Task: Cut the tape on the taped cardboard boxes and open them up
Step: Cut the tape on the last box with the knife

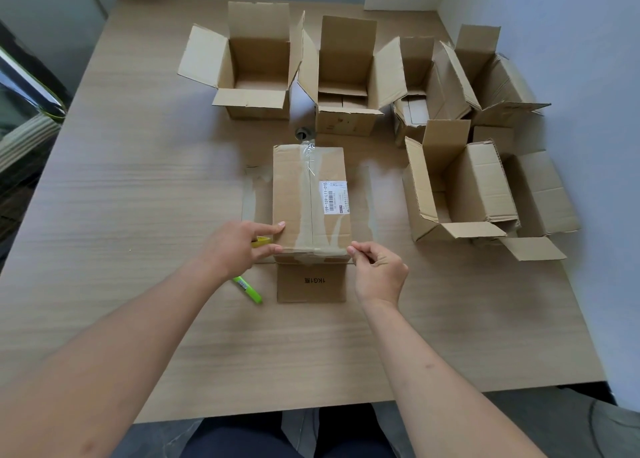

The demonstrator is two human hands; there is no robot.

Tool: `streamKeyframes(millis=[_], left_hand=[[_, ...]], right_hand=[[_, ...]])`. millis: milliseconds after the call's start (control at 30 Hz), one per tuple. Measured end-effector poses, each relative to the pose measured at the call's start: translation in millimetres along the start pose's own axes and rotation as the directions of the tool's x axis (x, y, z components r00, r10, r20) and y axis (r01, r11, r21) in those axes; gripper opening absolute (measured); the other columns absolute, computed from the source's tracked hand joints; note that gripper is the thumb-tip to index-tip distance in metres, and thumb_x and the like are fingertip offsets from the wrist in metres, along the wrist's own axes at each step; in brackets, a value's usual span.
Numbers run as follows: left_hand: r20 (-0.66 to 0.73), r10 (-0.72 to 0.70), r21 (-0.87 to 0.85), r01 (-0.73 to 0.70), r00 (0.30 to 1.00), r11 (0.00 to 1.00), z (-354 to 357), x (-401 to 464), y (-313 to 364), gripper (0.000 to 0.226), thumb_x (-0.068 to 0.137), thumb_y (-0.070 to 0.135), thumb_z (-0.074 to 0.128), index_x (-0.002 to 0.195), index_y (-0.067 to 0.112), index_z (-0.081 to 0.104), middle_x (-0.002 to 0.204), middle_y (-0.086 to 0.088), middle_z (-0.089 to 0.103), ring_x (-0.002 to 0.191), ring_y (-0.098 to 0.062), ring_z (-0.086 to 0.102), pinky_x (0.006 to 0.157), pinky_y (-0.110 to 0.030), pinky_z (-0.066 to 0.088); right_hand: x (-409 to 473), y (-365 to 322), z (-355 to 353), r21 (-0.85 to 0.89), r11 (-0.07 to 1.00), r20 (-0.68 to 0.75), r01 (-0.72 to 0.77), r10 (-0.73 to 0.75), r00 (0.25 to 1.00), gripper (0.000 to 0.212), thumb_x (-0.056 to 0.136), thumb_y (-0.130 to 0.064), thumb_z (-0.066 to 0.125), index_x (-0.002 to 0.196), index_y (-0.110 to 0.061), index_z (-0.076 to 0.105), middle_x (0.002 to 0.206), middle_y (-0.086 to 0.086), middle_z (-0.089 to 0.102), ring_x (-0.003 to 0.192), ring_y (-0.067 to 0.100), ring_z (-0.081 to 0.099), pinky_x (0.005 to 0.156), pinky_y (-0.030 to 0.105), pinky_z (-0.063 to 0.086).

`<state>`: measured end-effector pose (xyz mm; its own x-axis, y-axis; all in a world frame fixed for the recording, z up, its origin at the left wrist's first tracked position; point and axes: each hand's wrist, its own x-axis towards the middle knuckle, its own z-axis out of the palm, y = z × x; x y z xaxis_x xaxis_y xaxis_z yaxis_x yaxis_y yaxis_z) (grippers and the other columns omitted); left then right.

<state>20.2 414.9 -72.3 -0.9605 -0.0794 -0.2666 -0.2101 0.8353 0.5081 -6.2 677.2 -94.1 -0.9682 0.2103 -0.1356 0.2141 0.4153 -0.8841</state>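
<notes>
Here the right hand (379,272) is pinching something thin between thumb and forefinger at the near right corner of the taped box (310,203); it looks like a loose edge of the clear tape (322,248), though the strip itself is too faint to be sure. The left hand (242,246) is resting its straight forefinger and thumb against the box's near left corner, while something yellow is showing beneath its palm; whether it is gripping that, I cannot tell. The box is lying in the middle of the table (138,187), its long axis running near to far, with the taped seam running down the centre and across the near edge. A green cutter (247,289) is lying just left of the box, nearest the left hand. Open boxes (349,77) are standing along the far and right sides. Judging from this, the coming move depends on pulling the tape along the near edge, leftward from the pinch.
</notes>
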Motion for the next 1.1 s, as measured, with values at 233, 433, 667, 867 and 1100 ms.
streamKeyframes(millis=[233,433,667,867,1100], left_hand=[[0.077,-0.082,-0.044,0.085,0.994,0.995,-9,-5,7,0.059,0.087,0.054,0.076,0.141,0.052,0.054,0.096,-0.004,0.065,0.068,-0.002,0.055,0.087,-0.033,0.053],[0.052,-0.088,-0.025,0.089,0.995,0.996,-11,-2,14,0.054,0.087,0.052,0.077,0.138,0.048,0.059,0.098,0.002,0.063,0.052,0.003,0.045,0.084,-0.032,0.055],[0.016,-0.062,-0.045,0.062,0.998,0.997,-7,-1,11,0.054,0.085,0.051,0.079,0.135,0.045,0.063,0.093,0.003,0.069,0.050,0.005,0.048,0.080,-0.033,0.056],[0.020,-0.095,-0.093,0.096,0.995,0.991,-6,1,12,0.054,0.083,0.049,0.082,0.134,0.045,0.065,0.093,-0.001,0.066,0.047,0.005,0.044,0.082,-0.036,0.059],[0.015,-0.127,-0.118,0.127,0.992,0.985,-3,1,11,0.055,0.081,0.054,0.082,0.133,0.050,0.064,0.090,-0.002,0.062,0.051,0.003,0.044,0.083,-0.038,0.060]], right_hand=[[6,-4,-5,0.020,0.999,0.053,-0.025,0.024,0.998,0.010,0.081,-0.009,0.086,0.082,-0.018,0.082,0.073,-0.018,0.074,0.078,0.013,0.074,0.083,0.027,0.059],[8,2,-3,0.004,1.000,0.040,-0.001,0.000,0.999,0.009,0.081,-0.010,0.085,0.083,-0.018,0.082,0.076,-0.015,0.076,0.076,0.010,0.073,0.082,0.028,0.059],[8,9,2,0.109,0.986,0.046,-0.126,0.121,0.992,0.015,0.080,-0.009,0.087,0.081,-0.023,0.081,0.076,-0.012,0.077,0.076,0.010,0.074,0.086,0.029,0.060],[31,-8,-9,0.417,0.714,0.306,-0.562,0.473,0.827,0.045,0.079,0.009,0.082,0.117,-0.009,0.066,0.101,0.008,0.076,0.096,0.021,0.075,0.083,0.033,0.063],[23,8,-2,0.464,0.685,0.364,-0.562,0.430,0.826,0.030,0.086,-0.008,0.081,0.113,-0.012,0.071,0.102,0.002,0.075,0.096,0.014,0.071,0.083,0.032,0.061]])
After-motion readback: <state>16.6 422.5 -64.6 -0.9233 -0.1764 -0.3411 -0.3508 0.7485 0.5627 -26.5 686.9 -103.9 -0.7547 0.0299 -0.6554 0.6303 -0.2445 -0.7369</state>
